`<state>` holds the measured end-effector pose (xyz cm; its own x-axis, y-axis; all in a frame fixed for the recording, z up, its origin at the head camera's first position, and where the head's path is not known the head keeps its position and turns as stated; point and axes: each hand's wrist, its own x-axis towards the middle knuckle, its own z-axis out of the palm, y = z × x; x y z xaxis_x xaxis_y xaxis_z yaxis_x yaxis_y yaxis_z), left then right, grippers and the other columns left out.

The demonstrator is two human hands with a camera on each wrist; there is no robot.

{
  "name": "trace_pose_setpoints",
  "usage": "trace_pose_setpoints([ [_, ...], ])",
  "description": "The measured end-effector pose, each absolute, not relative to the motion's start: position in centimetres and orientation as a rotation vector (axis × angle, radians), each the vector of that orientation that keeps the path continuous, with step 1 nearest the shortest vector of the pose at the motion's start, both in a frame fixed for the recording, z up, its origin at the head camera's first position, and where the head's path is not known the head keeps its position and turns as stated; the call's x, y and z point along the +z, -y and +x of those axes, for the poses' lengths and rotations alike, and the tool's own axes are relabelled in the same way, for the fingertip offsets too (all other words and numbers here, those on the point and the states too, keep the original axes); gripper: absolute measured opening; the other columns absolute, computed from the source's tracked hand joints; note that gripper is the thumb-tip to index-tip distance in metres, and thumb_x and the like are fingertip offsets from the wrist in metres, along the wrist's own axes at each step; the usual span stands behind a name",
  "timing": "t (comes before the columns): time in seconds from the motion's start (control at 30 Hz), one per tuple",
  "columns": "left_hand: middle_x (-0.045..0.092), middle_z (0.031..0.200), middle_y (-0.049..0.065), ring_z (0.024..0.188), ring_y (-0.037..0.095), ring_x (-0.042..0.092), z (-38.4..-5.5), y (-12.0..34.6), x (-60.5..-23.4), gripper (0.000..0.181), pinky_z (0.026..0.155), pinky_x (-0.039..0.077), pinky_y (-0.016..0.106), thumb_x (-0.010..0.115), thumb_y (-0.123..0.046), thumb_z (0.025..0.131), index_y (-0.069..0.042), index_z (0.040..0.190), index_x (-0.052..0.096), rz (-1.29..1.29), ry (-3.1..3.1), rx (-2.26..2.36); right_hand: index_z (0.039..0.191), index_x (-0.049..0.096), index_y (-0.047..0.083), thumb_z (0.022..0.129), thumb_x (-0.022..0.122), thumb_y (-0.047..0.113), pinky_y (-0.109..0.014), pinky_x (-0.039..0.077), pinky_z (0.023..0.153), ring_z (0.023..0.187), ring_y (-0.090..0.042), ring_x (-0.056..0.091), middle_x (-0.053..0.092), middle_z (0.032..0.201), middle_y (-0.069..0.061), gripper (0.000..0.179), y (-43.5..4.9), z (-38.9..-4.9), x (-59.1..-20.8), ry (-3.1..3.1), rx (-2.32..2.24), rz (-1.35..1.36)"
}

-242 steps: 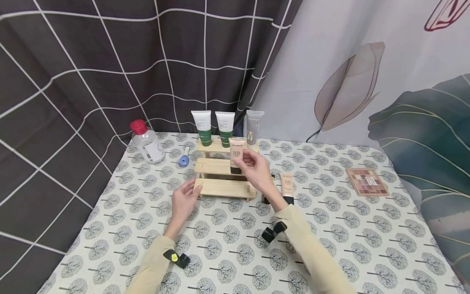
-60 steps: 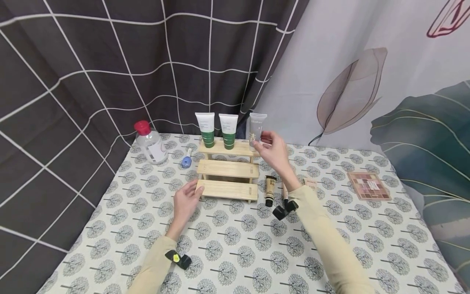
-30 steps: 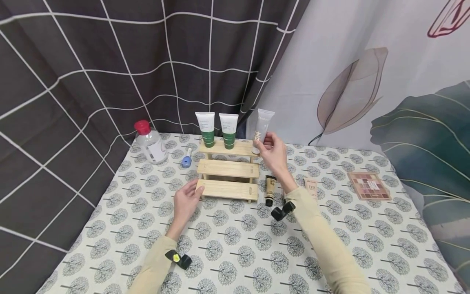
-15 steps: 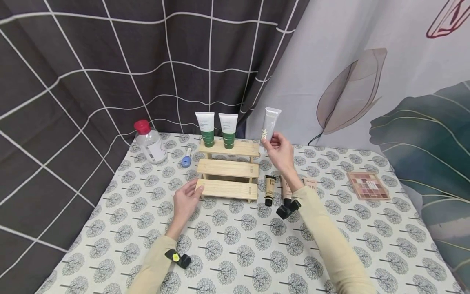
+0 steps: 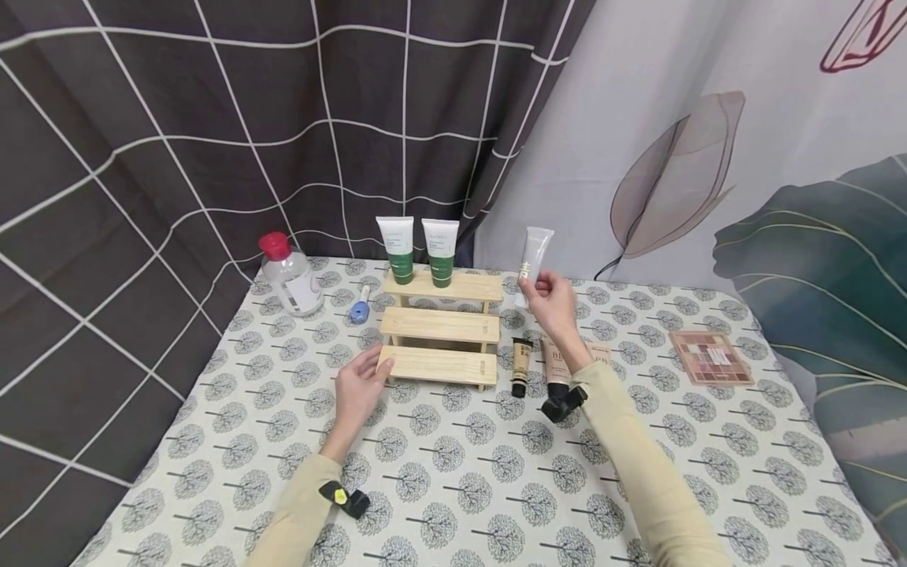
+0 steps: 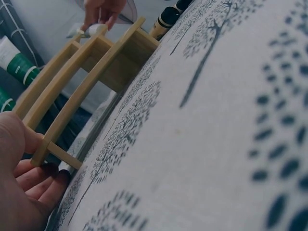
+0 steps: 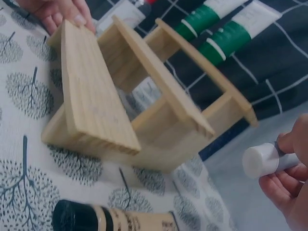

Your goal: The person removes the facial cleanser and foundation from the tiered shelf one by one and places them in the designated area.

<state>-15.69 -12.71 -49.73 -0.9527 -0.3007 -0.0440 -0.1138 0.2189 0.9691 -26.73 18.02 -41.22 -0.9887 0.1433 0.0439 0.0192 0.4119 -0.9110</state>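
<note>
My right hand (image 5: 556,305) pinches a grey squeeze tube (image 5: 534,250) near its lower end, right of the top step. The tube is tilted, and its white cap (image 7: 260,160) points down in the right wrist view. With thumb on top and fingers below, my left hand (image 5: 360,386) holds the left end of the lowest step of a three-tier wooden display stand (image 5: 435,364). Two white-and-green tubes (image 5: 397,250) stand on the top step, side by side. The middle and bottom steps bear nothing.
Right of the stand lie a gold tube with black cap (image 5: 521,366) and two beige BB cream tubes (image 5: 557,366), partly behind the right forearm. Farther right is a makeup palette (image 5: 711,357). At left are a red-capped bottle (image 5: 292,279) and a small blue item (image 5: 359,311).
The grey tube has left the right end of the top step and moved rightward in my right hand, lowering lately. Earlier that hand held a BB cream tube. My left hand keeps its place.
</note>
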Motion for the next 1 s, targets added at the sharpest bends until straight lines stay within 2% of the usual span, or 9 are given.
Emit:
trace_pose_setpoints([
  [0.13,0.065,0.133,0.023,0.119,0.036,0.068,-15.7,12.8,-49.8,0.044,0.092,0.061,0.025,0.073,-0.015,0.093,-0.003,0.134,0.062,0.410,2.337,-1.819,0.129,0.058,-0.007,0.099,0.065,0.024,-0.017,0.059,0.075,0.096,-0.024,0.065,0.066,0.118,-0.024,0.044,-18.5,-26.9,-42.0,2.586,1.610,-0.195],
  [0.2,0.065,0.133,0.024,0.119,0.037,0.068,-15.7,12.8,-49.8,0.045,0.092,0.061,0.025,0.073,-0.015,0.093,-0.003,0.134,0.062,0.409,2.335,-1.821,0.129,0.058,-0.008,0.099,0.065,0.023,-0.014,0.058,0.069,0.092,-0.022,0.065,0.067,0.117,-0.025,0.044,-18.7,-27.0,-42.4,2.606,1.607,-0.200],
  [0.3,0.065,0.132,0.024,0.118,0.036,0.068,-15.7,12.8,-49.8,0.045,0.092,0.061,0.025,0.073,-0.015,0.093,-0.003,0.134,0.062,0.406,2.328,-1.824,0.127,0.058,-0.009,0.099,0.065,0.023,-0.016,0.060,0.070,0.091,-0.024,0.066,0.067,0.116,-0.027,0.043,-19.1,-27.1,-43.1,2.648,1.583,-0.197],
  [0.47,0.065,0.132,0.024,0.118,0.037,0.068,-15.6,12.8,-49.9,0.045,0.091,0.061,0.024,0.073,-0.014,0.092,-0.002,0.134,0.062,0.404,2.319,-1.831,0.127,0.057,-0.010,0.099,0.066,0.024,-0.028,0.065,0.079,0.096,-0.029,0.068,0.067,0.117,-0.027,0.044,-19.4,-27.2,-44.1,2.712,1.564,-0.223],
  [0.53,0.065,0.132,0.024,0.118,0.037,0.068,-15.6,12.8,-49.9,0.045,0.090,0.062,0.024,0.073,-0.014,0.092,-0.002,0.134,0.062,0.404,2.317,-1.830,0.127,0.058,-0.009,0.098,0.067,0.024,-0.030,0.066,0.079,0.094,-0.029,0.069,0.068,0.116,-0.027,0.045,-19.4,-27.3,-44.6,2.730,1.552,-0.234],
  [0.87,0.065,0.132,0.024,0.119,0.036,0.068,-15.6,12.9,-49.7,0.045,0.092,0.061,0.025,0.074,-0.014,0.092,-0.002,0.134,0.062,0.399,2.307,-1.828,0.118,0.063,-0.010,0.097,0.067,0.030,-0.025,0.062,0.060,0.072,-0.020,0.067,0.071,0.109,-0.030,0.046,-19.4,-27.9,-45.7,2.863,1.414,-0.228],
  [1.0,0.065,0.132,0.024,0.119,0.036,0.068,-15.6,12.8,-49.7,0.045,0.093,0.061,0.025,0.074,-0.015,0.092,-0.002,0.134,0.062,0.397,2.306,-1.835,0.112,0.066,-0.008,0.095,0.069,0.034,-0.021,0.055,0.055,0.067,-0.017,0.063,0.072,0.105,-0.027,0.045,-19.3,-28.1,-46.0,2.907,1.332,-0.256],
])
